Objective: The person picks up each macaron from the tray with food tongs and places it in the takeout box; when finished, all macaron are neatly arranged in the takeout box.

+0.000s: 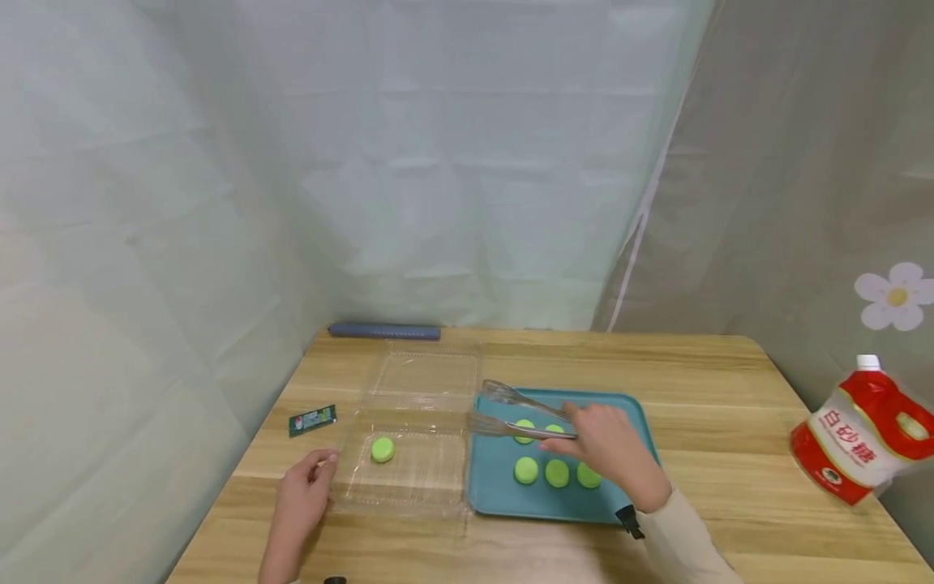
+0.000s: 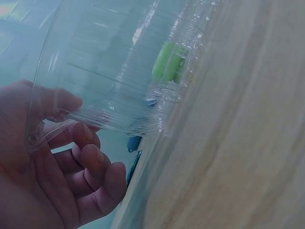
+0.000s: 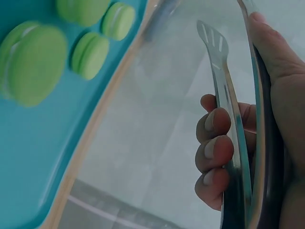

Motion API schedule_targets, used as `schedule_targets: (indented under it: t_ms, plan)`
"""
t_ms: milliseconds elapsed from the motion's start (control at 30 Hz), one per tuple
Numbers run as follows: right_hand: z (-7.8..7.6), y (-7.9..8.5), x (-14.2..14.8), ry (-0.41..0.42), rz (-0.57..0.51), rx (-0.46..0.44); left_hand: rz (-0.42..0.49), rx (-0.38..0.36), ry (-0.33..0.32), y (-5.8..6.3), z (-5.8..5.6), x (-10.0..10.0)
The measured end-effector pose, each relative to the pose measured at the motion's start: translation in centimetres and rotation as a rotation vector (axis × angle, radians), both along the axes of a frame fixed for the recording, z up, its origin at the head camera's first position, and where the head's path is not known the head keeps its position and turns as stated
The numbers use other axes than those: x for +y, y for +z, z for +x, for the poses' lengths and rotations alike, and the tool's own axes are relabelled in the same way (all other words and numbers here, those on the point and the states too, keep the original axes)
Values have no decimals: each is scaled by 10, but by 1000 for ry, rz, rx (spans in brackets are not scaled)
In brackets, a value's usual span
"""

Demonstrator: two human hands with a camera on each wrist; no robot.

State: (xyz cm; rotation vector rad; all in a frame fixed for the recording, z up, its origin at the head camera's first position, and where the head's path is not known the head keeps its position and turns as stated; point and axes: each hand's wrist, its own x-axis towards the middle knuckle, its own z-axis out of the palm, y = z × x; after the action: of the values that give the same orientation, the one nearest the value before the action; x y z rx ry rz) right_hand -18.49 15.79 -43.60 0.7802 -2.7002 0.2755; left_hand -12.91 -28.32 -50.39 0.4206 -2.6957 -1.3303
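Observation:
In the head view my right hand [image 1: 607,442] holds metal tongs [image 1: 521,427] over a teal tray [image 1: 503,499]. The tongs' slotted ends are apart with nothing between them, pointing left. Beneath, several green macarons [image 1: 557,473] lie on the tray in rows, some partly hidden by the hand. The right wrist view shows fingers [image 3: 217,148] curled round one arm of the tongs. My left hand [image 1: 302,491] pinches the left rim of an open clear plastic container [image 1: 430,487]. One green macaron [image 1: 383,449] sits inside its near half, toward the left; the lid half lies folded back.
Left of the container lies a small dark green packet [image 1: 312,420]. A blue stick-like box [image 1: 384,331] rests along the table's back edge. At the right edge stands a red and white bag [image 1: 850,438] with a white cap. Pale curtains [image 1: 467,162] surround the wooden table [image 1: 715,422].

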Motion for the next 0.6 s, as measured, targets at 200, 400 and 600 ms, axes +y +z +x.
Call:
schedule_targets:
  t_ms: [200,400,600]
  plan:
    - [0,-8,17,-45,14,55,2,-12,-15,0,0,-1]
    - [1,-14,32,-113,-6,27,0,-18,-19,1,-1,-2]
    - [7,-17,47,-143,-1,10,-1,-17,-21,1,-1,-1]
